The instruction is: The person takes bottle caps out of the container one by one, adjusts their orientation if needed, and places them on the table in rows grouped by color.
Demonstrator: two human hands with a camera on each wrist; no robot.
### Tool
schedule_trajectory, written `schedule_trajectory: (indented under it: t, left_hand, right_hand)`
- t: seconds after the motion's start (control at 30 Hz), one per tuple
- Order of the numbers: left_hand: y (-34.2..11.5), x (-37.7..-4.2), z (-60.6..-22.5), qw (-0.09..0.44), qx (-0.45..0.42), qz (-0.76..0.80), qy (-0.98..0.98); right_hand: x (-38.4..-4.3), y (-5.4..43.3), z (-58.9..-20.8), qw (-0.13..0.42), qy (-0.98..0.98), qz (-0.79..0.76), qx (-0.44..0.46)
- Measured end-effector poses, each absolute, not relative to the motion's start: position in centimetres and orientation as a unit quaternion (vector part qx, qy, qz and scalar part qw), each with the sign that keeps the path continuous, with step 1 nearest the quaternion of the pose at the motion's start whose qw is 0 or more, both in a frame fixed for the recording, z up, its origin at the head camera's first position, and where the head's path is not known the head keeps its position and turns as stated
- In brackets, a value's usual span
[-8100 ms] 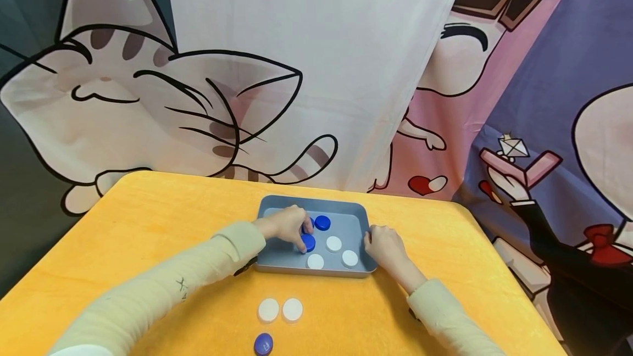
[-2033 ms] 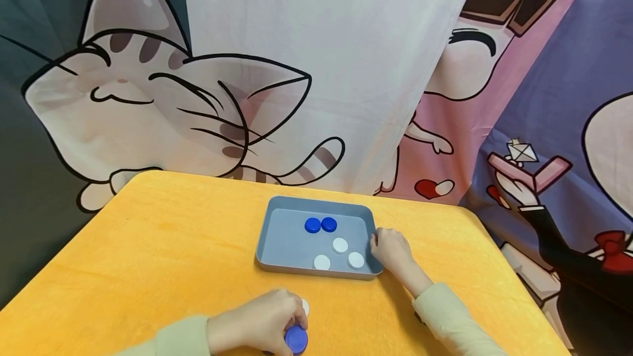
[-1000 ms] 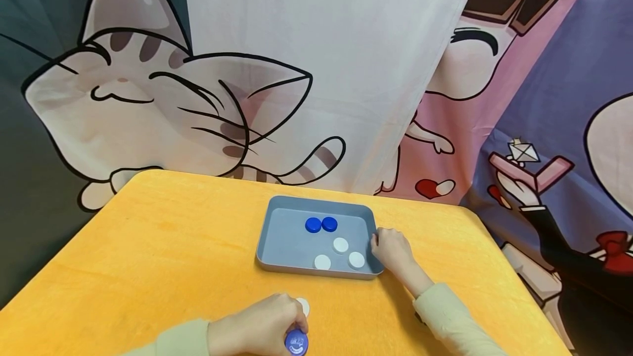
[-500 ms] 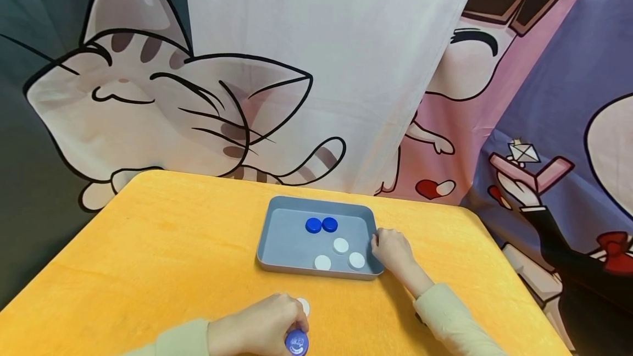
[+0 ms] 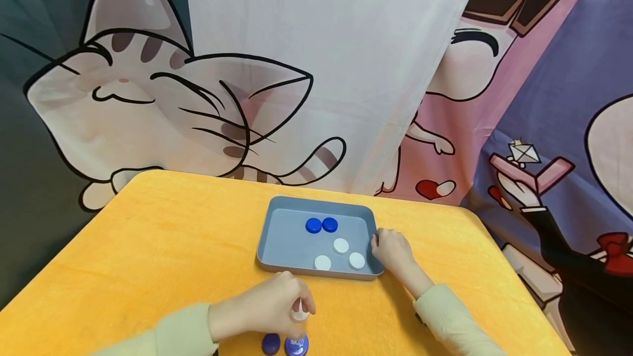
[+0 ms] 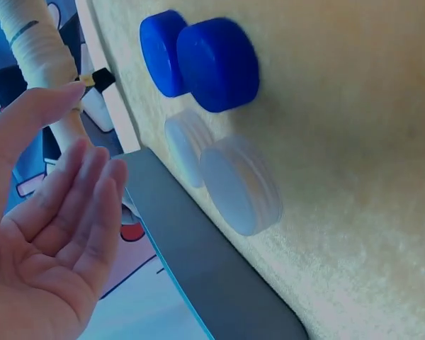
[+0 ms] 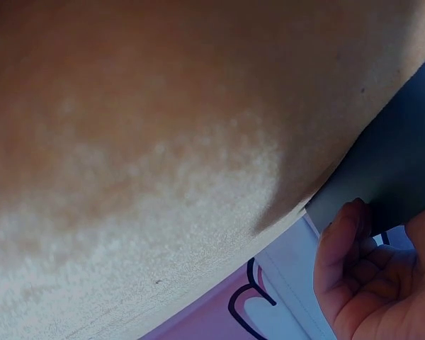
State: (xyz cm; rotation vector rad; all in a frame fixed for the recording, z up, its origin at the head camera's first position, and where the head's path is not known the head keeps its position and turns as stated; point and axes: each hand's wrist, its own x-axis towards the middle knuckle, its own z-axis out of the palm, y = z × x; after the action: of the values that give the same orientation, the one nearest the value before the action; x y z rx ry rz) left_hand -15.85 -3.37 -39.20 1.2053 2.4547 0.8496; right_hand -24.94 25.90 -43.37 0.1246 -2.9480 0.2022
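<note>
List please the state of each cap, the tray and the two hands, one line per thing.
Tray, upright, uncovered
Inner blue caps, two, lying flat, side by side
Inner white caps, three, lying flat, apart from each other
Outer blue caps, two, flat on the table
Outer white caps, two, flat on the table
Left hand, relaxed, holding nothing
Right hand, gripping the tray's right edge
</note>
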Motion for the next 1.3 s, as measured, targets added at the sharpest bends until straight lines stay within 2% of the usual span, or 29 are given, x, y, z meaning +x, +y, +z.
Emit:
schedule_trajectory:
  t: [0.2, 0.67, 1.3]
  left_hand:
    - [-3.1, -16.7, -38.7, 0.136, 0.401, 0.340, 0.840]
    - [-1.7, -20.0, -39.1, 0.091, 0.424, 0.356, 0.828]
    - [-1.8, -24.8, -40.0, 0.079, 0.439, 0.335, 0.830]
  right_hand:
    - [-24.9, 25.9, -43.3, 0.094, -0.992, 0.066, 0.043]
    - [-24.9, 26.0, -43.5, 0.093, -0.993, 0.065, 0.041]
    - [-25.1, 26.1, -43.6, 0.107, -0.991, 0.066, 0.051]
